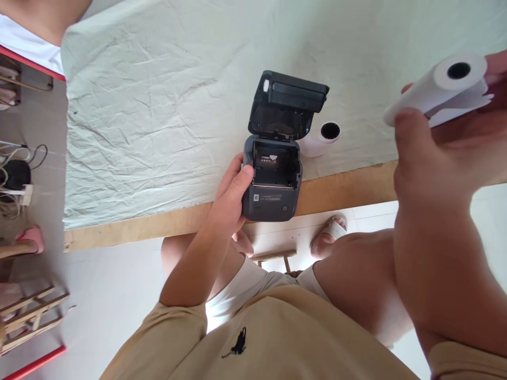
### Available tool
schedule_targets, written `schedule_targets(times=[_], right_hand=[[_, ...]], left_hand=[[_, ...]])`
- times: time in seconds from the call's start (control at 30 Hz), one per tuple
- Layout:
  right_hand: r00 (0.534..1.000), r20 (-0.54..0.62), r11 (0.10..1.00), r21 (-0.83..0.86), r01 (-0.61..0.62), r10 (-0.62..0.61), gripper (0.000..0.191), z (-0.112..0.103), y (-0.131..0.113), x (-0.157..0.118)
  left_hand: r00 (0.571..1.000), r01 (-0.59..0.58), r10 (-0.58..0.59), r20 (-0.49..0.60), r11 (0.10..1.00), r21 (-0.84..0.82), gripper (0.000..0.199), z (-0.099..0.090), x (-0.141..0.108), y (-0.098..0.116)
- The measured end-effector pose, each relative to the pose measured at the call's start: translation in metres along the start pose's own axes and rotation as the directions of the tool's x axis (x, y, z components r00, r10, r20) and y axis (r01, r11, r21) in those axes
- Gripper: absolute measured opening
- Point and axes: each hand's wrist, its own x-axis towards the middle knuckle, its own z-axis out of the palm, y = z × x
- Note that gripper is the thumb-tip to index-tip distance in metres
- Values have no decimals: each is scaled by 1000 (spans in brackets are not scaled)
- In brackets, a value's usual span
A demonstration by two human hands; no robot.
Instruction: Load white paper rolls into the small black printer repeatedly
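Note:
My left hand (234, 191) grips the left side of a small dark label printer (270, 207), its thumb on the rim of the paper bay. The printer's lid (283, 105) is swung up, and the bay (276, 171) holds no roll. At the upper right, my right hand (443, 126) is closed around a white paper roll (439, 79) with a dark core and a loose paper end, held above the table and apart from the printer. A second white roll (316, 145) with a black core lies just right of the printer, partly hidden behind it.
A pale green cloth (158, 116) covers the table, whose wooden front edge (138, 228) shows. Another person's arm (47, 18) is at the top left. Cables (13, 174), a pink shoe (32, 238) and a wooden stool (34, 311) are on the floor at left.

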Motion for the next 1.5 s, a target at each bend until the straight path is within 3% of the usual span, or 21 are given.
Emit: schedule_targets(times=[0.03, 0.07, 0.1, 0.13, 0.27, 0.37, 0.57, 0.7, 0.9, 1.0, 1.1, 1.27, 1.37, 1.43, 1.5], right_hand=[[988, -47, 988, 50, 149, -146, 62, 5, -17, -4], [981, 17, 979, 66, 194, -196, 46, 10, -34, -10], [959, 158, 971, 76, 226, -235, 33, 15, -51, -16], [940, 230, 968, 59, 244, -250, 27, 20, -66, -22], [896, 351, 947, -68, 315, -273, 32, 34, -94, -34], [886, 390, 945, -101, 311, -250, 25, 37, -93, -30], [884, 297, 931, 67, 358, -361, 30, 47, -90, -28], [878, 356, 944, 41, 328, -321, 41, 50, -89, -30], [872, 341, 933, 53, 355, -351, 38, 49, -84, -29], [868, 371, 936, 8, 351, -329, 34, 47, -87, -31], [875, 329, 922, -28, 386, -356, 26, 45, -90, -37], [819, 379, 900, 103, 424, -430, 16, 42, -91, -45], [877, 252, 913, 111, 393, -409, 10, 38, -88, -38], [912, 175, 929, 56, 366, -370, 25, 35, -85, -29], [912, 230, 940, 50, 338, -340, 51, 32, -83, -22]], left_hand=[[1000, -8, 8, -4, 1000, 7, 54, 1, 0, 0], [1000, -19, 19, -7, 1000, 13, 56, 2, 0, 1], [1000, -27, 27, -4, 1000, 13, 58, 3, -1, 1], [1000, -29, 29, 6, 1000, 11, 61, 4, -1, 2], [999, -30, 30, 18, 1000, 3, 65, 5, -3, 4], [999, -33, 32, 29, 999, 12, 59, 5, -5, 6], [999, -24, 23, 49, 1000, 20, 61, 4, -4, 7], [999, -17, 16, 40, 999, 32, 62, 2, -4, 6], [995, 33, -34, 93, 999, 12, 63, 2, -5, 7], [995, 17, -17, 99, 1000, -3, 56, 3, -4, 8], [997, -13, 13, 79, 1000, 1, 64, 2, -3, 5], [990, -52, 45, 133, 998, 44, 57, -6, -2, 2], [993, -51, 37, 112, 991, 120, 61, -8, -2, 3], [993, -63, 47, 110, 988, 144, 67, -7, -3, 3], [990, -95, 77, 119, 983, 160, 74, -7, -4, 3]])
